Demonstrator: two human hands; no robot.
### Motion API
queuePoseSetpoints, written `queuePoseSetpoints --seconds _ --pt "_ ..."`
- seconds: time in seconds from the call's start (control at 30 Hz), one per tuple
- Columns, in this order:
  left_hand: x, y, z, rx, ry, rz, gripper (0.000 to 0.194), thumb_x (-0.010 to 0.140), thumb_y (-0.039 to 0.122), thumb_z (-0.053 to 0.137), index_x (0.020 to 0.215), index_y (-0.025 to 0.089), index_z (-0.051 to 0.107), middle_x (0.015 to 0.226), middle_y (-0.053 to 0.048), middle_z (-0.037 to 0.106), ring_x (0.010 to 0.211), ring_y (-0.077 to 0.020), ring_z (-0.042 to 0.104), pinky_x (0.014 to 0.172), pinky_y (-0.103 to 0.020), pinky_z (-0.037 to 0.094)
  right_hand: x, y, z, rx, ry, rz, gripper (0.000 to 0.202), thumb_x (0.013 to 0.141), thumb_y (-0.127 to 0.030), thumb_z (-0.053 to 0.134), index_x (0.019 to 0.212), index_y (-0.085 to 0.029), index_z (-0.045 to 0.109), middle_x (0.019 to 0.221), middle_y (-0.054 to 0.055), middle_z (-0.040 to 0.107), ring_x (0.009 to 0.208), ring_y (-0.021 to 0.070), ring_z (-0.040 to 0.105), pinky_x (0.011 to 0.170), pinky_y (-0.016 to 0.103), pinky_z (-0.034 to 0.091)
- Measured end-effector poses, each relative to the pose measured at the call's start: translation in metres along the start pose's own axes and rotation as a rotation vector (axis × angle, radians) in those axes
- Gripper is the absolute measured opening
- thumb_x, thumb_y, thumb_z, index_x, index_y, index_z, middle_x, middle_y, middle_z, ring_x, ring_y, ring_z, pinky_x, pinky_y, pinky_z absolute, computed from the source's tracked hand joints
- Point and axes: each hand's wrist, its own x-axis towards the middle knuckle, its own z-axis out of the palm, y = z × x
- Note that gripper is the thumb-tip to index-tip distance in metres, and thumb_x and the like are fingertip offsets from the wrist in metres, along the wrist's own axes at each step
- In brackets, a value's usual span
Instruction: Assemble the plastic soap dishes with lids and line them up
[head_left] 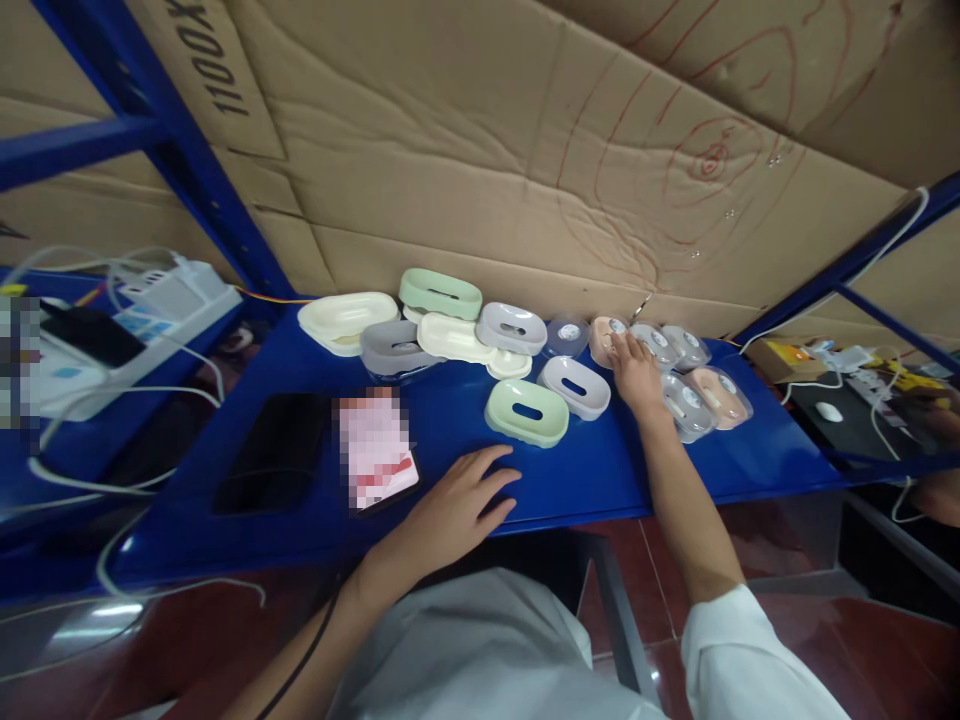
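My left hand (472, 500) rests on the blue table with its fingers spread, just below a pale green soap dish (527, 412) with a slot in its middle. Beside that dish lies a light grey soap dish (575, 388). My right hand (637, 372) reaches to the back of the table; its fingers stretch out over a peach round case (604, 342) and touch its near side. The thumb is hard to make out. Around it stand clear-lidded cases: a grey-blue one (566, 338), grey ones (686, 405), and another peach one (720, 398).
More dishes crowd the back left, among them a cream dish (349, 318), a green one (440, 292) and a grey one (397, 347). A lit phone (379, 450) and a black flat object (274, 450) lie left. Cardboard (450, 150) walls the back; blue posts and cables flank the table.
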Motion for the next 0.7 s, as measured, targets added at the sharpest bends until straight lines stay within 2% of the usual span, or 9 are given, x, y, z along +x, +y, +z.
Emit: queuePoseSetpoints --seconds 0.27,0.5,0.6,0.7 --pt "0.0002 -0.0018 0.0019 0.017 -0.010 0.001 0.031 0.106 0.029 0.061 0.136 0.029 0.069 0.157 -0.007 0.056 0.142 -0.0300 0.057 0.122 -0.050 0.050 0.0001 -0.0060 -0.0015 -0.011 0.023 0.007 0.052 0.110 -0.037 0.037 0.155 -0.017 0.053 0.159 0.020 0.054 0.148 0.0389 0.046 0.118 0.056 0.040" --pt "-0.0008 -0.0005 0.0004 0.021 -0.016 -0.003 0.032 0.106 0.029 0.061 0.137 0.027 0.069 0.158 -0.008 0.055 0.143 -0.0297 0.057 0.122 -0.049 0.049 0.0002 -0.0074 -0.0041 0.024 0.036 0.014 0.053 0.110 -0.039 0.037 0.155 -0.015 0.051 0.152 0.022 0.057 0.134 0.0367 0.057 0.110 0.052 0.049" --pt "-0.0001 0.0005 -0.0003 0.024 -0.022 -0.004 0.031 0.106 0.029 0.061 0.136 0.027 0.069 0.157 -0.008 0.055 0.143 -0.0299 0.057 0.122 -0.050 0.049 0.0008 -0.0073 -0.0032 0.036 0.042 0.004 0.050 0.110 -0.038 0.040 0.152 -0.015 0.056 0.148 0.022 0.060 0.132 0.0357 0.057 0.112 0.051 0.048" --pt "0.0007 0.0008 0.0000 0.026 -0.019 -0.001 0.031 0.106 0.028 0.061 0.136 0.027 0.069 0.157 -0.008 0.056 0.142 -0.0304 0.057 0.122 -0.051 0.050 0.0019 -0.0058 -0.0001 0.040 0.050 -0.002 0.050 0.109 -0.037 0.041 0.151 -0.016 0.057 0.153 0.022 0.057 0.138 0.0364 0.053 0.114 0.053 0.046"
